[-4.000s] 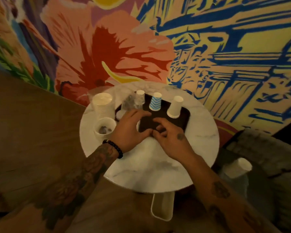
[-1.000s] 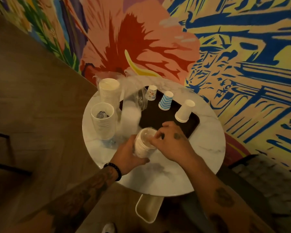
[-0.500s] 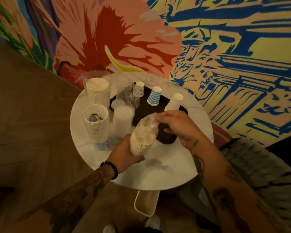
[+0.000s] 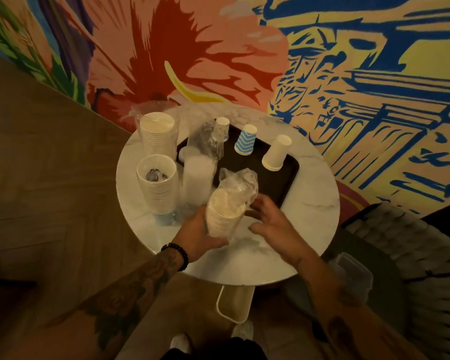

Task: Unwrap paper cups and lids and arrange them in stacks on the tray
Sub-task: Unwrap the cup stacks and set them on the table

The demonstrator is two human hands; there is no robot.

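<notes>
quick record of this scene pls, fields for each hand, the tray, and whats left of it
left hand: grips the plastic-wrapped stack of white paper cups, tilted
right hand: open, fingers spread beside the wrap; contact unclear
tray: dark rectangular tray holds three upside-down stacks: small patterned cups, blue zigzag cups, plain white cups
left side: two tall white cup stacks, wrapped translucent lid stack, on round white marble table

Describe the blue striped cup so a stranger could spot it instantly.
On the round marble table lies a dark tray. On it the blue zigzag cup stands upside down between a small printed cup and a plain white cup; only it has blue stripes.
</notes>
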